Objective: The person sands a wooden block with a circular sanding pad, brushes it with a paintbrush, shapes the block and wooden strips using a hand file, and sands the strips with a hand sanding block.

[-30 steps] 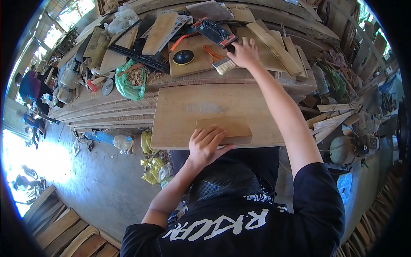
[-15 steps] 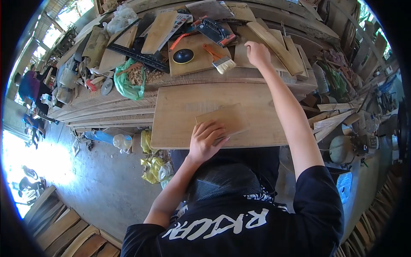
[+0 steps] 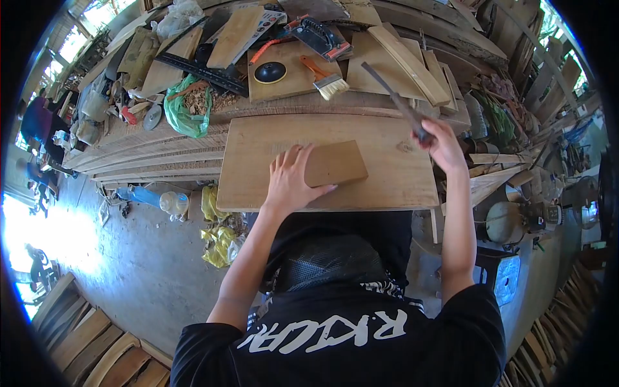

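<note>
At the upper left of the frame, a green plastic bag (image 3: 187,111) holding wood shavings (image 3: 198,100) sits on the bench (image 3: 148,145), near a black square ruler (image 3: 205,75) and a flat grey disc (image 3: 153,117). Toward the upper middle, a brush (image 3: 324,79) with an orange handle lies with its pale bristles past the edge of a wooden panel (image 3: 284,57), a round black pad (image 3: 269,72) to its left. At lower left, curved wooden slabs (image 3: 97,351) lie side by side, while two people (image 3: 40,129) are at the far left.

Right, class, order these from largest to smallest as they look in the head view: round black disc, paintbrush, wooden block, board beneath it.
1. Board
2. Wooden block, partly hidden by the left hand
3. Paintbrush
4. Round black disc
</note>
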`<state>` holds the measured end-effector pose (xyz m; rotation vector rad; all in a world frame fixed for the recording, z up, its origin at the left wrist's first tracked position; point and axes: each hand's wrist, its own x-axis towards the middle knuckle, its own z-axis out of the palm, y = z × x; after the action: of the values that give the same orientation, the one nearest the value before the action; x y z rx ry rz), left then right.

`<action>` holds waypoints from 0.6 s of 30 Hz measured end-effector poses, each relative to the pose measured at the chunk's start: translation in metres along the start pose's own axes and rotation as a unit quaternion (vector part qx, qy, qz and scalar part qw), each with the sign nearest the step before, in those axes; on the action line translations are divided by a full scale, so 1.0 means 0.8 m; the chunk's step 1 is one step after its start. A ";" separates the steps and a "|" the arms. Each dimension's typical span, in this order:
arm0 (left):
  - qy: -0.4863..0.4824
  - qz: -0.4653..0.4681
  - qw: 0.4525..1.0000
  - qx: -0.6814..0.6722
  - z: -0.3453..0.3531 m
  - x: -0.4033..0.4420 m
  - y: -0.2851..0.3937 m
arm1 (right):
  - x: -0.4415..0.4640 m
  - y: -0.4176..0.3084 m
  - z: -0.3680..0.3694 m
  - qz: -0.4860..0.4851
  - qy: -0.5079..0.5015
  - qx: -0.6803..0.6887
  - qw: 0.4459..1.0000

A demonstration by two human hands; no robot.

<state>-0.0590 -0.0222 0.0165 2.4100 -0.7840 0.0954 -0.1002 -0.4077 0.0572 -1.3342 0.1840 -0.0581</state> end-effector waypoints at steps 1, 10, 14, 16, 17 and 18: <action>-0.001 -0.024 1.000 0.012 -0.002 0.002 0.000 | -0.017 0.011 -0.007 0.024 -0.026 0.022 0.999; 0.125 -0.081 0.988 0.030 0.019 0.020 -0.046 | -0.154 0.053 0.079 0.071 -0.156 0.076 0.982; 0.150 -0.095 0.984 -0.023 0.019 0.029 -0.050 | -0.149 0.072 0.096 0.121 -0.135 0.144 0.973; 0.151 -0.090 0.984 -0.019 0.017 0.028 -0.051 | -0.148 0.073 0.103 0.154 -0.112 0.136 0.972; 0.152 -0.082 0.985 -0.014 0.017 0.027 -0.051 | -0.146 0.073 0.103 0.160 -0.126 0.164 0.965; 0.152 -0.074 0.986 -0.009 0.017 0.026 -0.052 | -0.144 0.072 0.104 0.166 -0.139 0.192 0.957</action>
<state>-0.0207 -0.0138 -0.0113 2.3513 -0.4641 0.3848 -0.2032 -0.2975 0.0313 -0.8974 0.1464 0.3615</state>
